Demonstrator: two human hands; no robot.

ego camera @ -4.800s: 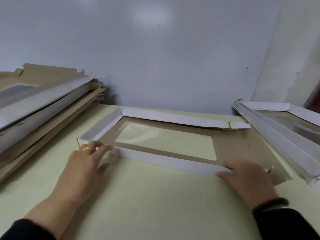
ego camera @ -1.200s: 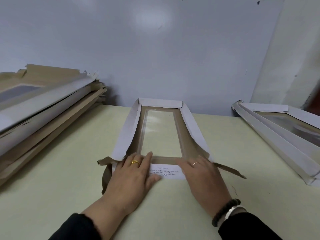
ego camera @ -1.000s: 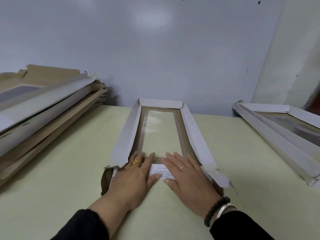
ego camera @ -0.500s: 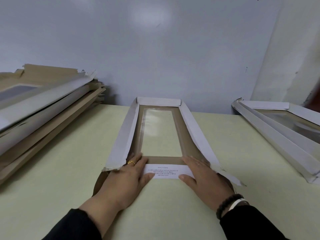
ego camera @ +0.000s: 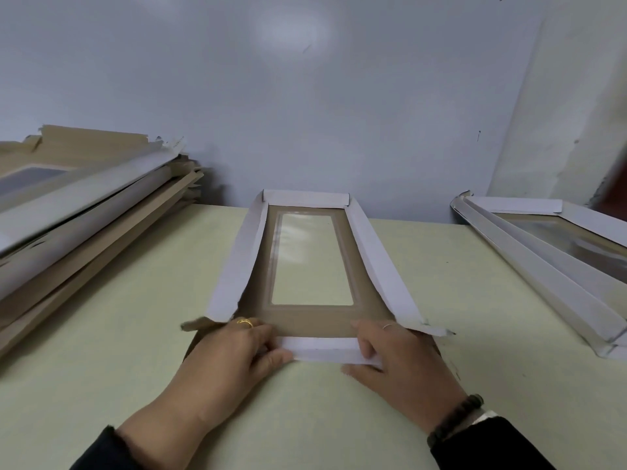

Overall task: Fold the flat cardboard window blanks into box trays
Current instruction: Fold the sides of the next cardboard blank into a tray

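A: Where is the window blank (ego camera: 312, 266) sitting?

B: On the pale worktop (ego camera: 135, 317), in the middle, with its long axis running straight away from the person toward the wall (ego camera: 305, 113). The far end almost touches the wall; the near end is under the hands.

A: And the hands?

B: Both are at the near short flap (ego camera: 325, 349). The left hand (ego camera: 234, 354) and the right hand (ego camera: 397, 354) each pinch an end of that white strip, thumb below at the near edge and fingers over the top on the brown panel.

A: Why hold it at both ends?

B: My guess is that it keeps the crease straight across the width while the flap is raised, and the fingers pin the panel flat so the blank does not slide.

A: How far along is it?

B: The two long white side walls and the far end flap already stand up, so this near end looks like the last wall. Brown corner tabs still stick out at either near corner.

A: What surrounds it?

B: A stack of blanks (ego camera: 84, 205) on the left, folded trays (ego camera: 549, 259) on the right.
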